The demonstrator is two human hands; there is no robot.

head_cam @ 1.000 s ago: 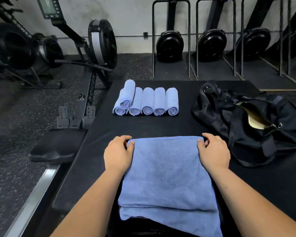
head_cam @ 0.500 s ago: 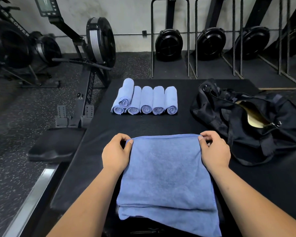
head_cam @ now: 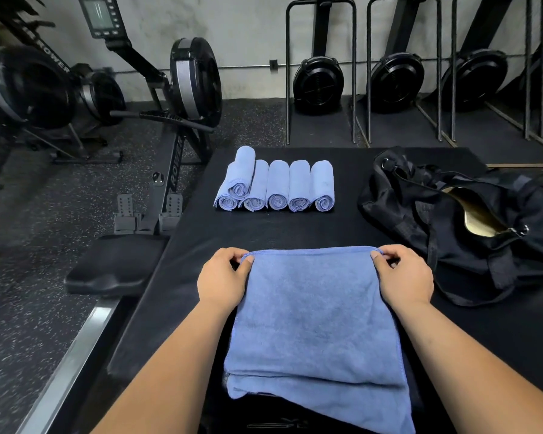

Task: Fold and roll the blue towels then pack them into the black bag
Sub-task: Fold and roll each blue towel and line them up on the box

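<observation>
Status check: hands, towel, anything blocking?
Both pinching: left hand, right hand on far corners of flat towel. Six rolled towels out, black bag open. Nothing blocking.

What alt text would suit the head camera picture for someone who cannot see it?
A person's left hand and right hand pinch the far corners of a blue towel on a black table. Beyond lie six rolled towels, one atop the others, and a partly unzipped black bag to the right. Behind stand rowing machines.

Left grip (head_cam: pixel 221 278), right grip (head_cam: pixel 405 277): curled pinches.
</observation>
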